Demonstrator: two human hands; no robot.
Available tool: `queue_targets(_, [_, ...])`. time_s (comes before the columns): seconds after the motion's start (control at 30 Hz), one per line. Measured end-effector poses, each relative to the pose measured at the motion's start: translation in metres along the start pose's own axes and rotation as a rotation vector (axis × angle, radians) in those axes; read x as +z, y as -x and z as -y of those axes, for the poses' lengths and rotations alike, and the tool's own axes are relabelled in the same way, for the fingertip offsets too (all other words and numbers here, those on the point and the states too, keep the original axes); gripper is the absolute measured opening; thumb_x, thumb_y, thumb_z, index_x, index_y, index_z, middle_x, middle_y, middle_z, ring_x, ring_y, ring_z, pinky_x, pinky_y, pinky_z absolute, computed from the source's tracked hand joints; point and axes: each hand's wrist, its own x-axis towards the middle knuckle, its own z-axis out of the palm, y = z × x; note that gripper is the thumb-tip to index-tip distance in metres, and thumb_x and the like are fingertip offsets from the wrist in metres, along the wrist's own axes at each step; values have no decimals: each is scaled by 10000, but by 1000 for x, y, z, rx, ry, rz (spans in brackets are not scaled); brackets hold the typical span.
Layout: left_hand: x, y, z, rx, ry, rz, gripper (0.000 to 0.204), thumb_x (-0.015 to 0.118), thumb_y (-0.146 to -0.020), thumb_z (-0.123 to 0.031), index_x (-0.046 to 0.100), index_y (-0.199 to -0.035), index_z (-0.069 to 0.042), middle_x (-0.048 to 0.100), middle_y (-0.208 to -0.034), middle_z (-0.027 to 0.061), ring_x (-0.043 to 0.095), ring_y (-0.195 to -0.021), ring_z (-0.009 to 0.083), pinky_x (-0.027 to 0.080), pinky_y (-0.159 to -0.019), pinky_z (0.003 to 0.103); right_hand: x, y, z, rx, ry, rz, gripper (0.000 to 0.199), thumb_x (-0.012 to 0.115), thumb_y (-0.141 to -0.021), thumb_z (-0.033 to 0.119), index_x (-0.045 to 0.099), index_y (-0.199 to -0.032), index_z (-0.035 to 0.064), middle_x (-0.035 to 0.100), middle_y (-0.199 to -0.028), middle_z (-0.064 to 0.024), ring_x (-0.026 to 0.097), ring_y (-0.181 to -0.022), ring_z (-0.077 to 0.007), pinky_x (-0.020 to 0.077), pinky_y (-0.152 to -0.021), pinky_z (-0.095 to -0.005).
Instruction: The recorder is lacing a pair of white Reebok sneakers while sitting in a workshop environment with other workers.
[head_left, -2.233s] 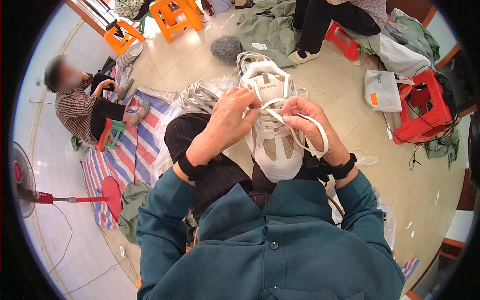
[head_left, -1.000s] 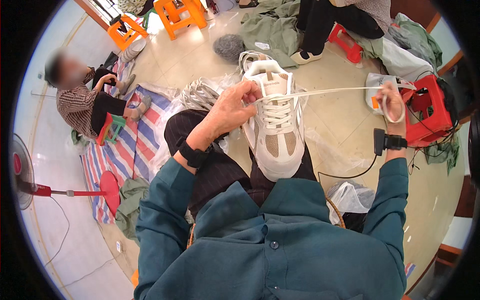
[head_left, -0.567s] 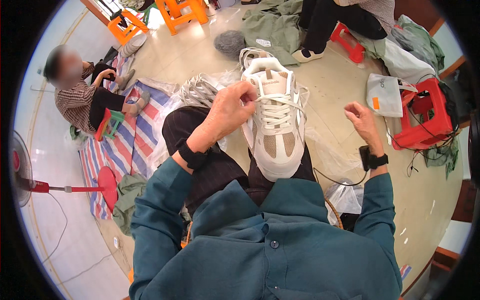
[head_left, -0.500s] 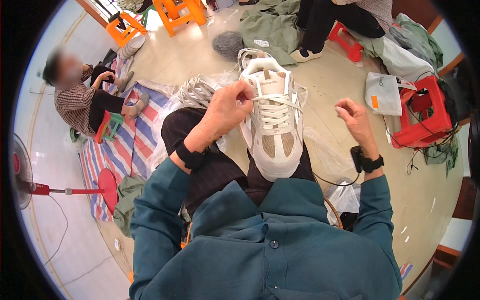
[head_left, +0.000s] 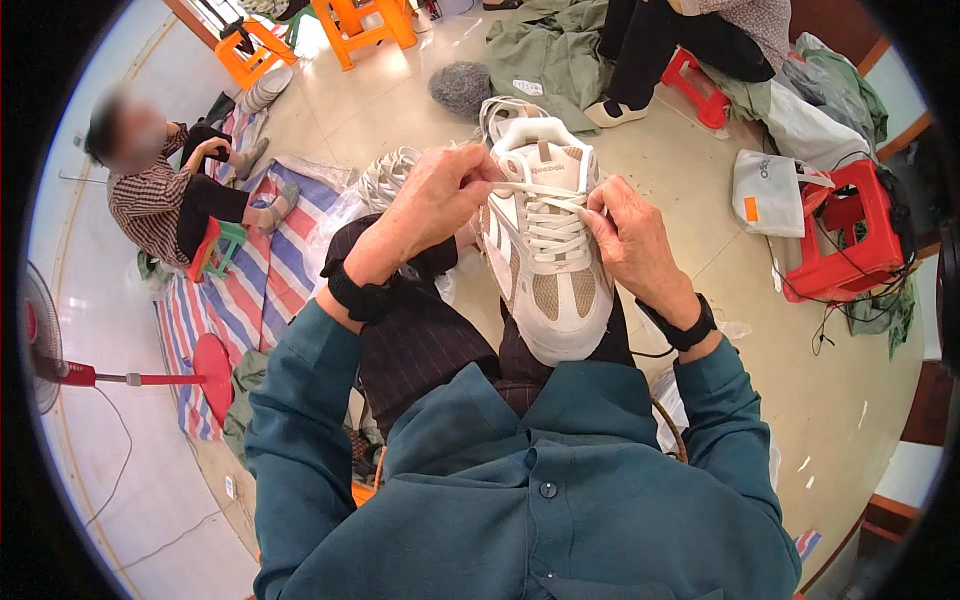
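A white and beige sneaker [head_left: 558, 300] rests on my lap, its toe toward me and its tongue away. Pale laces [head_left: 556, 230] criss-cross its front. My left hand [head_left: 435, 200] is closed at the upper left of the shoe, pinching one end of the lace. On the other side, my right hand [head_left: 640, 240] has its thumb and fingers pressed together on the lace near the eyelets. The lace stretches across the tongue between both hands. Behind the left hand lies a bundle of pale laces [head_left: 388, 175]. Another shoe [head_left: 503, 112] shows partly behind the sneaker.
At left a person [head_left: 165, 185] sits by a striped sheet [head_left: 290, 245], and a fan [head_left: 45, 345] stands nearby. A red stool [head_left: 850, 235] with cables and a white bag [head_left: 765, 190] are at right. Green cloth [head_left: 550, 65] lies on the floor ahead.
My right hand has come in from the right, where it hung apart from the shoe, and taken hold of the lace. My left hand has shifted slightly and still grips its end.
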Motion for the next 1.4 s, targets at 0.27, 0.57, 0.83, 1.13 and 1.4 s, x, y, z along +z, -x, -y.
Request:
queue_targets(0.27, [8, 8, 9, -81, 143, 33, 126, 569, -800, -41, 604, -898, 31, 620, -714, 59, 579, -662, 125, 471, -622, 271, -11, -17, 4, 106, -135, 47, 81, 589, -862, 58, 515, -877, 30, 584, -711, -156, 587, -644, -330, 454, -591, -389])
queue_targets(0.57, [6, 20, 9, -12, -56, -70, 123, 588, -803, -81, 597, -859, 28, 595, -668, 155, 578, -596, 224, 456, -582, 332, -6, -5, -18, -34, 1, -181, 99, 606, -856, 37, 531, -920, 44, 607, -714, -132, 602, -585, -266, 463, -548, -342])
queue_targets(0.83, [4, 26, 5, 8, -87, -105, 126, 592, -797, -72, 599, -875, 26, 607, -700, 152, 592, -621, 263, 471, -608, 339, -7, 1, -28, 51, -97, -159, 123, 618, -847, 35, 540, -941, 43, 608, -749, -137, 603, -610, -253, 469, -569, -341])
queue_targets(1.13, [-1, 45, 6, 88, -197, 3, 169, 595, -778, -50, 601, -939, 1, 580, -823, 155, 594, -720, 299, 479, -652, 363, -30, 27, -54, 10, 226, -104, 151, 578, -838, 11, 564, -987, 31, 586, -901, -140, 591, -718, -340, 482, -608, -386])
queue_targets(1.4, [-11, 60, 24, 200, -484, -92, 109, 563, -823, -52, 570, -921, -7, 572, -814, 148, 590, -813, 336, 468, -689, 410, -54, 57, -99, 101, 644, -100, 54, 522, -880, 54, 549, -921, 31, 539, -870, -134, 592, -781, -339, 491, -644, -414])
